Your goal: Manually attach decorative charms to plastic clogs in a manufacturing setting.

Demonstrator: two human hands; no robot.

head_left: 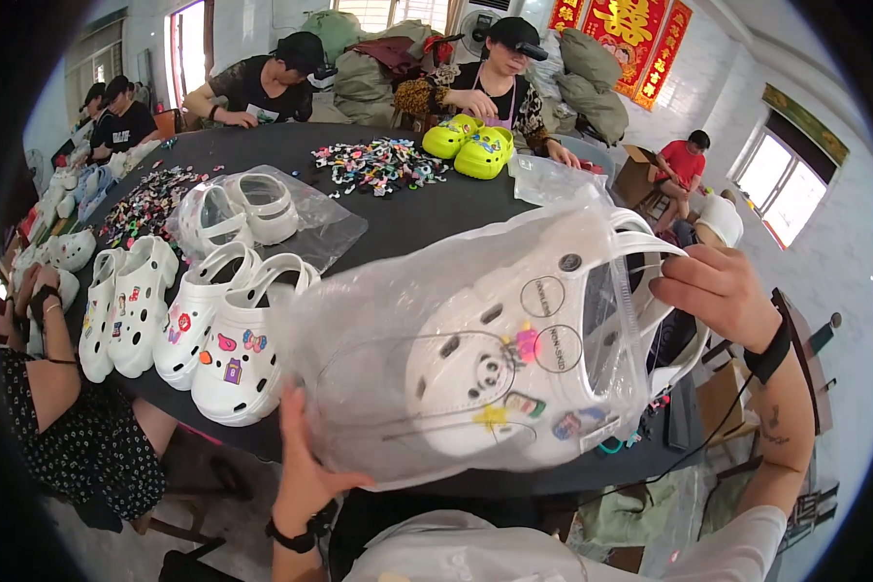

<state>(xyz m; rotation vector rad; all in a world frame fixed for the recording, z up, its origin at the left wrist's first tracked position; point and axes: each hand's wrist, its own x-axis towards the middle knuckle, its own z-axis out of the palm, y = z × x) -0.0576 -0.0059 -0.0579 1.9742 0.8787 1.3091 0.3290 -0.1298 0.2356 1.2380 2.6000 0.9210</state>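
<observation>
A clear plastic bag [354, 335] is raised in front of me, with a pair of white clogs [456, 383] partly inside it. Colourful charms, among them a panda face and a yellow star, show through the film. The clogs' heel straps stick out of the bag's open end on the right. There my right hand [716, 291] is closed on a strap. My left hand [307, 461] grips the bag at its lower left, thumb in front and the other fingers mostly hidden behind the film.
On the dark table [388, 228] stand white charm-studded clogs [238, 354], more clogs in a plastic bag [262, 209], a charm heap [378, 165] and lime-green clogs [480, 150]. A co-worker [504, 82] sits across; another person in a patterned dress [87, 427] is at my left.
</observation>
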